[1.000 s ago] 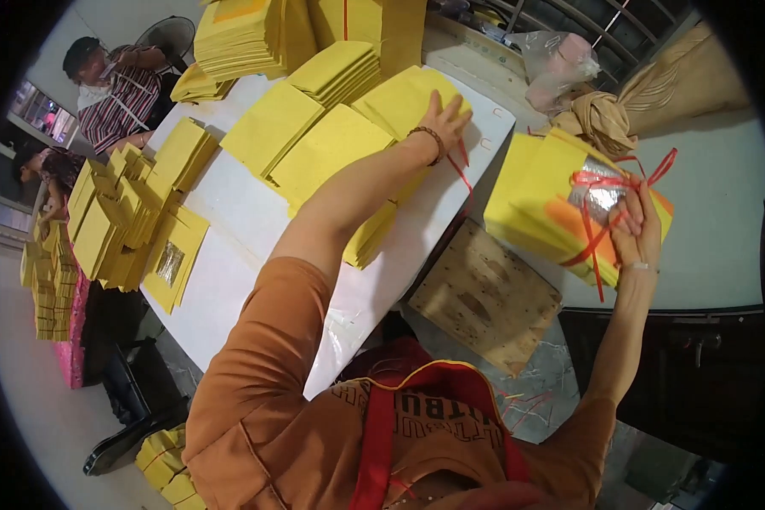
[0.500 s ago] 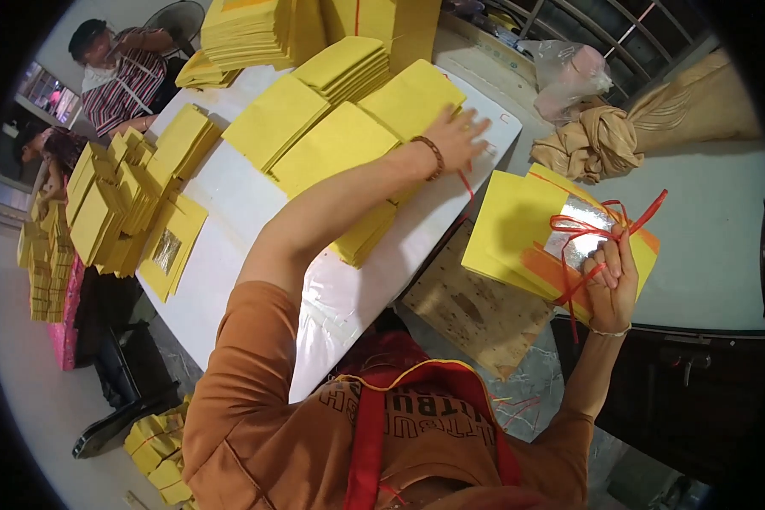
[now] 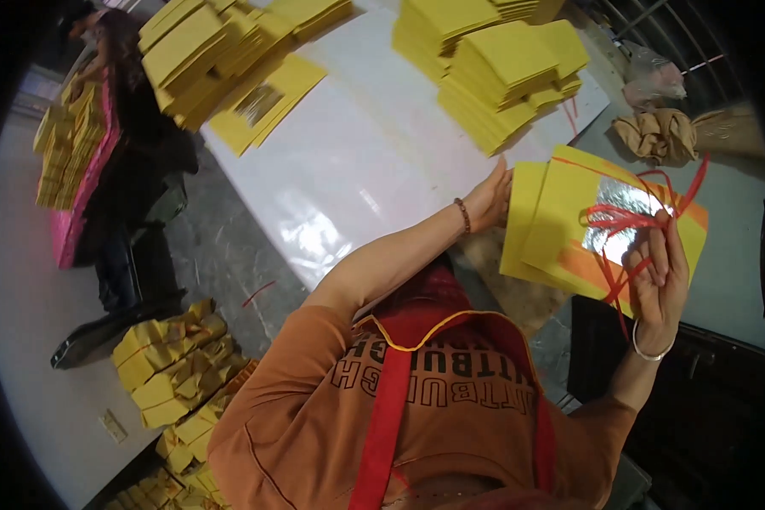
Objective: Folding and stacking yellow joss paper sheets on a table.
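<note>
A stack of yellow paper sheets [image 3: 540, 229] is in front of me on the right. It bears a silver foil square [image 3: 614, 204] and orange bands. My right hand [image 3: 659, 268] lies over its right side, fingers curled, with several thin red strings [image 3: 625, 219] gathered at the fingertips. Loose string ends hang across the foil and over the near edge. At the left edge of the stack is my left hand [image 3: 490, 200], its fingers stretched out and partly hidden; whether it touches the paper is unclear.
Piles of yellow paper stand on the white table [image 3: 357, 127], at the far right [image 3: 501, 68] and far left [image 3: 204, 59]. More yellow bundles [image 3: 174, 365] lie low at left. A person [image 3: 102, 51] works beyond. Brown cloth [image 3: 654, 136] lies on the right-hand surface.
My left hand has drawn back from the paper piles on the table to the left edge of the yellow stack. My right hand keeps the red strings. The view has shifted.
</note>
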Tool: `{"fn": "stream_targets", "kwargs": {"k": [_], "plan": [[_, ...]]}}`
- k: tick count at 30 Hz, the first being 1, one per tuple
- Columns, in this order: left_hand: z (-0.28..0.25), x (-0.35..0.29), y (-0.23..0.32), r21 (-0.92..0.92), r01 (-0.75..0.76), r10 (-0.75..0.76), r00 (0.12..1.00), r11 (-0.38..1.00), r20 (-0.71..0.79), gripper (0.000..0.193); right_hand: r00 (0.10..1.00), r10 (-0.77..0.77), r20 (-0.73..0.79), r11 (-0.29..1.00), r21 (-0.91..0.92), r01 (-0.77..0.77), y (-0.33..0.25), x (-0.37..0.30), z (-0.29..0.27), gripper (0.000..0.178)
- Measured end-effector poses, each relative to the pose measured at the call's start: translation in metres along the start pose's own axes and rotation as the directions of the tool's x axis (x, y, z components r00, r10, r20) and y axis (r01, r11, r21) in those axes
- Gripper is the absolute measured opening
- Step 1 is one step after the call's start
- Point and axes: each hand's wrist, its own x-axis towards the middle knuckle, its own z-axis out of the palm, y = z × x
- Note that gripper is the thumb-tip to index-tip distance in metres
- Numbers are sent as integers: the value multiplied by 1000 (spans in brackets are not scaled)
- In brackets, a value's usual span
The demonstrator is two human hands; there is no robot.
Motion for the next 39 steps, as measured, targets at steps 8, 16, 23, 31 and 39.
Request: {"fn": "stream_targets", "kwargs": {"k": [8, 16, 23, 31, 39], "plan": [[-53, -261, 46, 242, -147, 236, 887, 959, -396, 75, 912, 332, 241, 934, 52, -353, 129, 23, 104, 28], [-55, -358, 51, 346, -162, 374, 568, 924, -733, 64, 880, 410, 240, 796, -564, -217, 214, 126, 156, 29], [-77, -334, 100, 660, -103, 663, 234, 744, -711, 38, 931, 221, 290, 505, -851, 144, 208, 153, 144, 29], [-14, -225, 182, 982, -11, 782, 606, 188, -143, 23, 844, 420, 333, 841, -491, -225, 216, 158, 127, 21], [-18, -167, 215, 851, -143, 480, 866, 506, -140, 56, 936, 232, 266, 896, -433, -99, 220, 134, 144, 43]]}}
